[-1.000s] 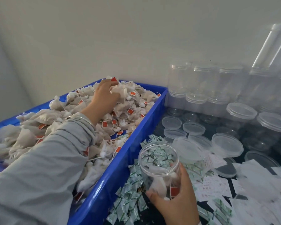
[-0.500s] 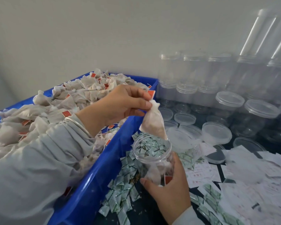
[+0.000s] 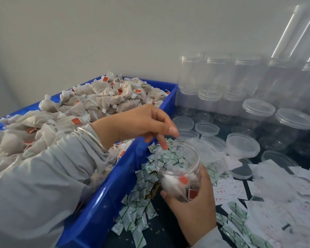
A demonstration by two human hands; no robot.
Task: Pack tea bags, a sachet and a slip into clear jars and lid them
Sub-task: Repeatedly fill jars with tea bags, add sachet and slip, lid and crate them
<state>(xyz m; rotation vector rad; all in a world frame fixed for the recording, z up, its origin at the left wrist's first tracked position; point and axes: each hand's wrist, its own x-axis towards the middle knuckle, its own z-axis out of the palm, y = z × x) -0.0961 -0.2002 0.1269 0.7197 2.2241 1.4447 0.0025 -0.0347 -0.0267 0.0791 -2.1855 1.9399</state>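
My right hand (image 3: 191,206) grips a clear open jar (image 3: 177,165) from below. White tea bags with red tags (image 3: 175,181) lie in its bottom. Just above the jar's rim hovers my left hand (image 3: 141,124), fingers loosely pointing down and holding nothing. A blue crate (image 3: 115,185) heaped with tea bags (image 3: 104,99) fills the left. Green-and-white sachets (image 3: 138,208) lie scattered beside the crate. White paper slips (image 3: 279,190) cover the table at the right. Loose clear lids (image 3: 242,144) lie behind the jar.
Stacked empty clear jars (image 3: 218,77) stand along the back wall, with lidded jars (image 3: 293,122) at the right. A pale wall closes off the back.
My left hand carried a tea bag from the crate to the jar and let it go; the bag now lies inside the jar. My right hand kept holding the jar.
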